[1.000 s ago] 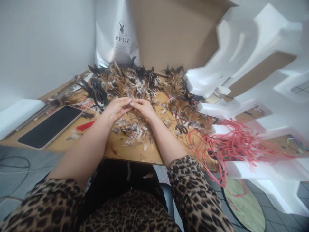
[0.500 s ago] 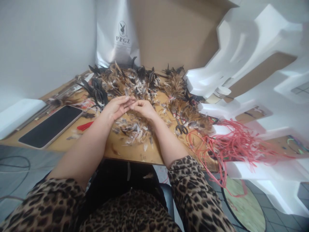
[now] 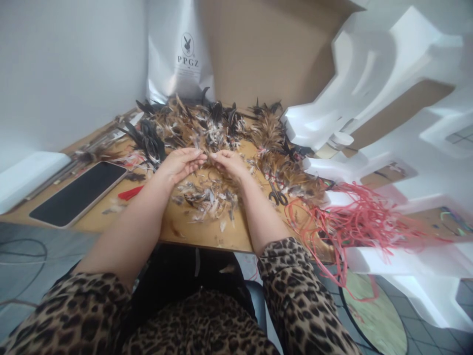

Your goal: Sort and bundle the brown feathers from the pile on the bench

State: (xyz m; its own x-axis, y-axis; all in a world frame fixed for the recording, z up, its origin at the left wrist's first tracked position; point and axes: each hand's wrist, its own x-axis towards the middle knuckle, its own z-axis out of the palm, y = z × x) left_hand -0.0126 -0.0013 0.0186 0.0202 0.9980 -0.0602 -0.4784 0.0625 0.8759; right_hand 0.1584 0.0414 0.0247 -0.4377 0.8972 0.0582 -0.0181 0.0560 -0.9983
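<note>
Over the middle of the table, my left hand has its thumb and fingers pinched together, with a pale feather seeming to rise from the fingertips. Just to its right, my right hand is closed in a pinch; whatever sits between its fingertips is too small to make out. A narrow gap separates the two hands. Below them lies a loose heap of brown and white feathers. Beyond the hands spreads a larger pile of brown and black feathers.
On the left lie a phone and a red strip. Black scissors rest right of the hands, near bundled brown feathers. Pink-red ribbons hang over the right side, beside white foam pieces. A silver bag stands behind.
My hands were together at the fingertips and have drawn apart. The right hand moved a little to the right, and the left fingers curled into a pinch.
</note>
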